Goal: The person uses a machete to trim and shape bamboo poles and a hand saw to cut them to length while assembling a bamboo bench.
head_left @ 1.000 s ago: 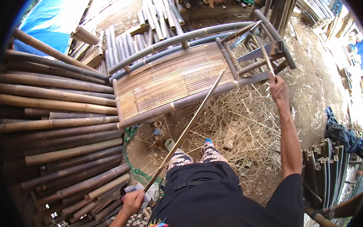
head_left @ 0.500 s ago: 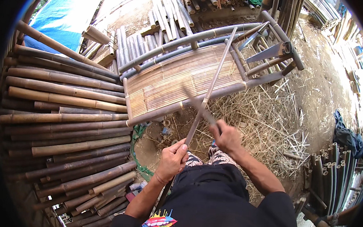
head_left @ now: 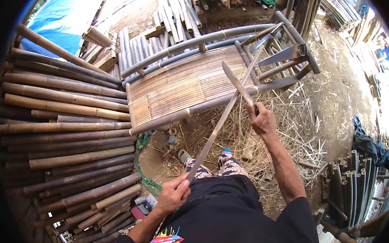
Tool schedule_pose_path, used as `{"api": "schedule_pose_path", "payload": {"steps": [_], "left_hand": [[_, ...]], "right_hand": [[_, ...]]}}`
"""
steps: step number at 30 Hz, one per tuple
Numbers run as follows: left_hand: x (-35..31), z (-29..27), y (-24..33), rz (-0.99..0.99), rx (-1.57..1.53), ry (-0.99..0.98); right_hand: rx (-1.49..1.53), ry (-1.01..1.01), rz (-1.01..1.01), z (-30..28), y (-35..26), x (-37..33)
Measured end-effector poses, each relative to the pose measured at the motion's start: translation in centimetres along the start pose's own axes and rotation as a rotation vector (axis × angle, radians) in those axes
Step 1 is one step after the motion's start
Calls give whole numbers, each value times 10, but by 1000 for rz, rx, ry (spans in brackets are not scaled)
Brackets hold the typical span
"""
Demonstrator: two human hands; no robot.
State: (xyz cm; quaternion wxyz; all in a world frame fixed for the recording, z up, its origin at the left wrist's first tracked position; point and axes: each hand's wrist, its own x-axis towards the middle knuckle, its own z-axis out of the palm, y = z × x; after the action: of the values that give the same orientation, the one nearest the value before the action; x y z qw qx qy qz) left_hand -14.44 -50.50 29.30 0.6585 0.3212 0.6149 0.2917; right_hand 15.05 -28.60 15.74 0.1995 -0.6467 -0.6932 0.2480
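Observation:
My left hand (head_left: 174, 194), low in front of my shirt, is closed round the near end of a long bamboo strip (head_left: 209, 145). The strip slants up and to the right, its far end over the right part of a bamboo bench (head_left: 160, 100). In my right hand (head_left: 263, 121) is the handle of a machete (head_left: 233, 77), gripped farther out and to the right. Its long blade points up and left and crosses the strip close to my right hand. The strip's far end overlaps the bench's right armrest in view; I cannot tell if they touch.
A handsaw (head_left: 279, 56) rests at the bench's right end. Stacked bamboo poles (head_left: 71, 128) fill the left side. Shavings (head_left: 286, 139) cover the ground ahead of my feet. More upright poles (head_left: 354, 187) and dark cloth (head_left: 367, 146) stand at right.
My right hand with the machete has moved outward and right along the strip. My left hand has dropped slightly toward me, and the strip's far end has shifted right and down.

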Motion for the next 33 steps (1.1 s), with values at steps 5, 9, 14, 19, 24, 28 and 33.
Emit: {"api": "schedule_pose_path", "payload": {"steps": [5, 9, 14, 19, 24, 28, 33], "left_hand": [[-43, -26, -31, -85, -101, -2], [-80, -47, -54, -89, -214, 53], [-122, -105, -108, 50, 232, 22], [-100, -91, -97, -230, -81, 23], [34, -27, 0, -112, -342, -137], [82, 0, 33, -131, -629, -238], [62, 5, 32, -157, -539, -294]], "right_hand": [[-62, 58, -37, -18, 29, 24], [-191, 27, -127, -37, 41, 36], [-6, 158, 241, -79, 111, 80], [-60, 221, 191, -120, 120, 97], [-59, -189, -81, -25, -48, 2], [57, -24, -631, 9, -104, -60], [90, -117, -148, -13, -83, -19]]}}
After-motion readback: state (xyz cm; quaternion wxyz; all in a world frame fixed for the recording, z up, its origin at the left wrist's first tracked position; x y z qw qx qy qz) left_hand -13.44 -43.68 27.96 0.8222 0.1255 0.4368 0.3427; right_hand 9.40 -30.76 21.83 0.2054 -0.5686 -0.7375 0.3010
